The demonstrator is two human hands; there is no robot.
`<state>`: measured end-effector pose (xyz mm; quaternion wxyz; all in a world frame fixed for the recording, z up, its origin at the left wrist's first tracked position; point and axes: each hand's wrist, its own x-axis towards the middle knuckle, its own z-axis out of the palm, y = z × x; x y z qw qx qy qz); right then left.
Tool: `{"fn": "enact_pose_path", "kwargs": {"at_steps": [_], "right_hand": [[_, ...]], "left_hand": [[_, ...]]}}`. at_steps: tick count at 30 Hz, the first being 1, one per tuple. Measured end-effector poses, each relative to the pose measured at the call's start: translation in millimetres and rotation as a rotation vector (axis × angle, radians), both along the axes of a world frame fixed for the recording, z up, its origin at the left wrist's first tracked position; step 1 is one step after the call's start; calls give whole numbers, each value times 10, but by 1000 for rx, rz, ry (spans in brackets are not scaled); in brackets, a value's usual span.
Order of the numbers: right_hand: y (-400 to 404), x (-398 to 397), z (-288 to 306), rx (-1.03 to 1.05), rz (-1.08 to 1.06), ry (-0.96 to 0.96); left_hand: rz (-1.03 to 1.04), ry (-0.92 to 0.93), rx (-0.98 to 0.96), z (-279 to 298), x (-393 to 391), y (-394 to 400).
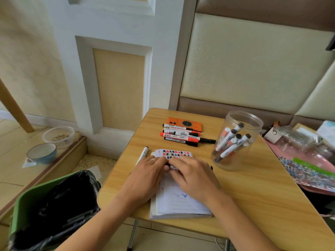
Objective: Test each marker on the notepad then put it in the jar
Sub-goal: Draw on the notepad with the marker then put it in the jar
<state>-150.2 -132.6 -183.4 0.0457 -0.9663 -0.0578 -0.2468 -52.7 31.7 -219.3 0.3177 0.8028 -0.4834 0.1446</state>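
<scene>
Uncapping a marker above the notepad
Both hands, left hand (145,175) and right hand (190,175), met, gripping one marker (169,167) over the notepad (181,205); best pulled straight apart, steadily.

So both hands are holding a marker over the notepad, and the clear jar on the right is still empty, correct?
Not quite. In the head view the jar already holds several markers. The rest stands: the left hand and right hand hold a marker over the notepad.
</scene>
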Motion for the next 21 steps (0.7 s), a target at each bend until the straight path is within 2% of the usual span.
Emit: {"fn": "enact_pose_path", "kwargs": {"at_steps": [12,21], "right_hand": [[18,-15,77,-33,25,113],[-50,-70,134,82,-68,248]], "left_hand": [[-15,-6,-41,14,15,33],[41,-87,0,32,-20,30]]}}
